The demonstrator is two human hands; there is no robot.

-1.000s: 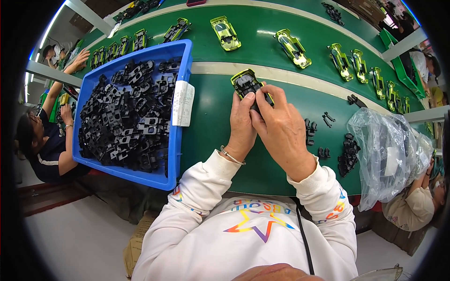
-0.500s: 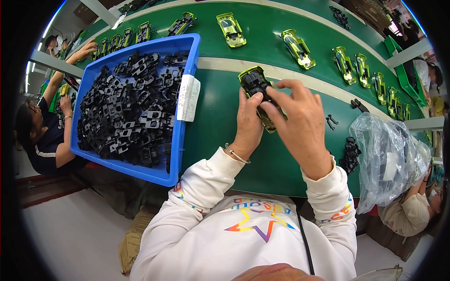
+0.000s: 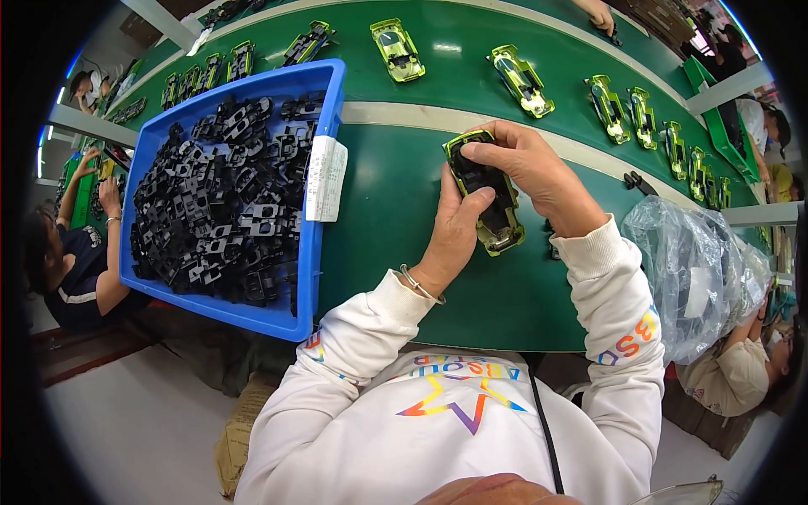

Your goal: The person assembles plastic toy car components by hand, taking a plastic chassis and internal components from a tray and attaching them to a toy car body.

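Between my two hands is a yellow-green toy car body [image 3: 502, 237] with a black plastic part [image 3: 481, 172] set into its open underside. My left hand [image 3: 455, 231] grips its left edge, thumb lying on the black part. At the far end, my right hand [image 3: 526, 164] is closed round the body, its thumb on the black part. The fingers under the car are hidden. To the left, a blue bin [image 3: 313, 244] holds a heap of similar black plastic parts [image 3: 223, 194].
Several yellow-green car bodies [image 3: 397, 50] lie in a row along the green bench [image 3: 404, 286] beyond a pale strip. A clear plastic bag [image 3: 690, 278] stands at the right, small black pieces [image 3: 641, 183] behind it. A co-worker [image 3: 80, 252] sits at the far left.
My right hand has moved from the car's near right side to its far end, thumb now on the black part. The co-worker at left has drawn a hand back from the row of cars.
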